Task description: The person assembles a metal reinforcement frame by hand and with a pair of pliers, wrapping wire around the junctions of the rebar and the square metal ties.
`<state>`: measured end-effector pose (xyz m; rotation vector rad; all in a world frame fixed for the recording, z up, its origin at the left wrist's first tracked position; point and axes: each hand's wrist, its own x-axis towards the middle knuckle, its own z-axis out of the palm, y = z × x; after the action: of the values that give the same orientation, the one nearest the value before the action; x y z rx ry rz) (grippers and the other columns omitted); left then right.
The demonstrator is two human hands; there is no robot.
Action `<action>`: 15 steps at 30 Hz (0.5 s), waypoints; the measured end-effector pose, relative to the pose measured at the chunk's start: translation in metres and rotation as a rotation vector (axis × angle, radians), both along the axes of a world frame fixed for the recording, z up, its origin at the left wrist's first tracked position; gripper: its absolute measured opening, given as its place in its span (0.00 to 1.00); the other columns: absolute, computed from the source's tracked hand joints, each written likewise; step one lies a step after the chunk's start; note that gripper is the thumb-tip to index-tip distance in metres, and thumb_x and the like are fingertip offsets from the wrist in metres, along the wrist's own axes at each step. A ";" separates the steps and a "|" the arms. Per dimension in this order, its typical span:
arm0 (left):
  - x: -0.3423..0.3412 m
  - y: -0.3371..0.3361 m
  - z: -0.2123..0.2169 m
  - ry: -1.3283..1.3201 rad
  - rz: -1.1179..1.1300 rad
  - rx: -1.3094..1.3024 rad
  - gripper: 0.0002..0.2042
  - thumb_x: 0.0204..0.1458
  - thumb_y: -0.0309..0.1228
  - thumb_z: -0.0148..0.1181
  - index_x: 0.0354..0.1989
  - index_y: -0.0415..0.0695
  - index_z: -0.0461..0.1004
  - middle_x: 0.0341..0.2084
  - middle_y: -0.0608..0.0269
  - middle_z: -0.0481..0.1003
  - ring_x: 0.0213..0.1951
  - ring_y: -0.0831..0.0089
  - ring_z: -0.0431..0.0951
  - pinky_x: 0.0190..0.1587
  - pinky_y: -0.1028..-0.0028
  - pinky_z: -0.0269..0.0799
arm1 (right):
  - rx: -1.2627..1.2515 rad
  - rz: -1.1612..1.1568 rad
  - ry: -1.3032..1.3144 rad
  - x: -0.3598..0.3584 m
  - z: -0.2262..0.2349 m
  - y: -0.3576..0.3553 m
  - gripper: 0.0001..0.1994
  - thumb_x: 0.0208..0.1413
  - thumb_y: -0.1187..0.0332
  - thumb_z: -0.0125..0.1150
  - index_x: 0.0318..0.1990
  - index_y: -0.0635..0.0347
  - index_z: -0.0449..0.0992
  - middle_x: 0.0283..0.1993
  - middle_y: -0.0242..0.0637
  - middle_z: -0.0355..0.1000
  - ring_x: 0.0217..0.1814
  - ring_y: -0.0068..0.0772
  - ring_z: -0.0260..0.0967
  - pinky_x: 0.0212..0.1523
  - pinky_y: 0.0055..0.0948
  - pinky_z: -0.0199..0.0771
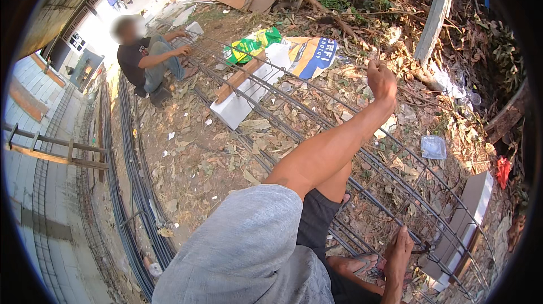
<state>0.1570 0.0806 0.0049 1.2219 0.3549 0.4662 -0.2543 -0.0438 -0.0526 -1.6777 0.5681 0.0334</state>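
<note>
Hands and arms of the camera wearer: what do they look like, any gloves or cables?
They are ordinary human ones, without cables. The left hand and right hand are five-fingered in build and ungloved, with no watch or band showing. The left arm emerges from a short, plain grey sleeve; the right one's sleeve cannot be made out.

The left arm [335,144] reaches forward and across to the right, bare below its short sleeve, slanting above a bent leg [334,186]. At its far end the left wrist [386,104] is cocked upward, and the left hand [382,80] stands raised, fingers curled in. The right forearm [393,288] rises from the lower edge, close in; the right hand [399,244] points upward, fingers together; how tightly they close is unclear.
</note>
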 end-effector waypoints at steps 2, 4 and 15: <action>0.017 0.036 -0.017 0.038 0.010 -0.068 0.08 0.60 0.25 0.44 0.42 0.40 0.70 0.25 0.60 0.69 0.22 0.75 0.66 0.22 0.68 0.59 | 0.410 0.088 -0.012 -0.003 0.026 0.011 0.24 0.74 0.50 0.45 0.28 0.57 0.68 0.19 0.22 0.51 0.18 0.17 0.45 0.21 0.25 0.48; 0.011 0.022 0.004 0.101 -0.086 -0.309 0.08 0.58 0.24 0.41 0.40 0.43 0.68 0.21 0.63 0.65 0.15 0.76 0.61 0.14 0.71 0.51 | 0.552 0.102 -0.034 0.000 0.033 -0.003 0.22 0.74 0.51 0.45 0.32 0.58 0.69 0.18 0.23 0.52 0.17 0.18 0.46 0.20 0.26 0.51; -0.010 0.051 0.031 0.088 -0.410 -0.463 0.04 0.61 0.25 0.44 0.37 0.47 0.67 0.20 0.72 0.61 0.14 0.83 0.53 0.14 0.77 0.45 | 0.419 0.313 0.192 0.009 0.002 0.006 0.15 0.73 0.57 0.52 0.55 0.57 0.73 0.19 0.18 0.54 0.20 0.19 0.53 0.23 0.26 0.56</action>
<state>0.1472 0.1316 0.0356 0.8324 0.2585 -0.0286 -0.2453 -0.0380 -0.0505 -1.3435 0.4004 0.5113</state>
